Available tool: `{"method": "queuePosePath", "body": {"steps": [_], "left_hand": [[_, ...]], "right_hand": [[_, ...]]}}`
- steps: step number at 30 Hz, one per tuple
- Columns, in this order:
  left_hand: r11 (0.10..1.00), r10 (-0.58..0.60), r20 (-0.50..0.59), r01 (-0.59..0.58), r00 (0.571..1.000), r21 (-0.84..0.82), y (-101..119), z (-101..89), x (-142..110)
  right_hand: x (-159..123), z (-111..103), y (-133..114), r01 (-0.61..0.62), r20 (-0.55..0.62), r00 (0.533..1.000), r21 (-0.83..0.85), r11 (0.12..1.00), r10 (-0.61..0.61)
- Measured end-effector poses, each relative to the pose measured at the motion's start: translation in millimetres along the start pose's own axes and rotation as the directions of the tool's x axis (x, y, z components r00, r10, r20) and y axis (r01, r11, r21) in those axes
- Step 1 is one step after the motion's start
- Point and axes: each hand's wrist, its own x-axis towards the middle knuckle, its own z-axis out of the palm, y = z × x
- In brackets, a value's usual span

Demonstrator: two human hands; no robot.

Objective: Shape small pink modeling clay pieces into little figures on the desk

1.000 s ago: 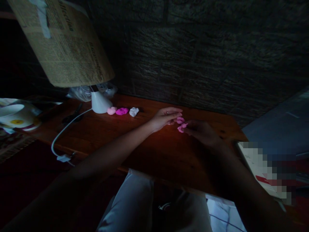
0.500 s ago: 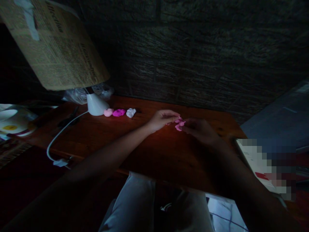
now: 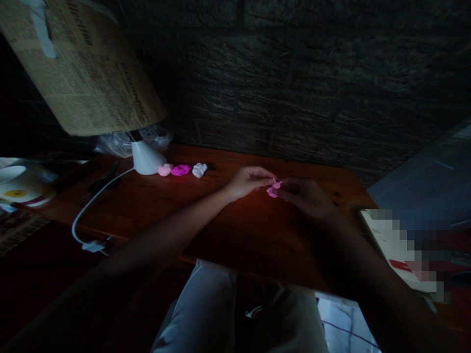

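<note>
A small piece of pink modelling clay [image 3: 273, 189] is pinched between my two hands above the wooden table [image 3: 235, 235]. My left hand [image 3: 247, 183] grips its upper left side with thumb and fingertips. From the right, my right hand [image 3: 307, 196] pinches the other side; that hand is dark and its fingers show only in part. Left of my hands, three lumps lie in a row on the table: a white lump [image 3: 199, 170], a magenta lump [image 3: 181, 170] and a pale pink lump [image 3: 165, 169].
A lamp with a newspaper-print shade [image 3: 103, 73] stands at the back left on a white base [image 3: 146, 159]. Its white cable [image 3: 79, 215] hangs over the table's front edge. A mug [image 3: 16, 184] is far left, a book [image 3: 390, 250] at right. Behind is a brick wall [image 3: 257, 88].
The pink clay looks more bunched together between my fingertips, and my hands are slightly closer to each other. The lumps on the table have stayed in place.
</note>
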Motion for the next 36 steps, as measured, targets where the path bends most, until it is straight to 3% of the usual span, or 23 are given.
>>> {"method": "queuePosePath", "body": {"steps": [36], "left_hand": [[0.999, -0.007, -0.023, 0.006, 1.000, -0.050, 1.5, 0.9, 0.4]], "right_hand": [[-0.9, 2.7, -2.8, -0.027, -0.009, 1.000, 0.087, 0.996, 0.028]]}}
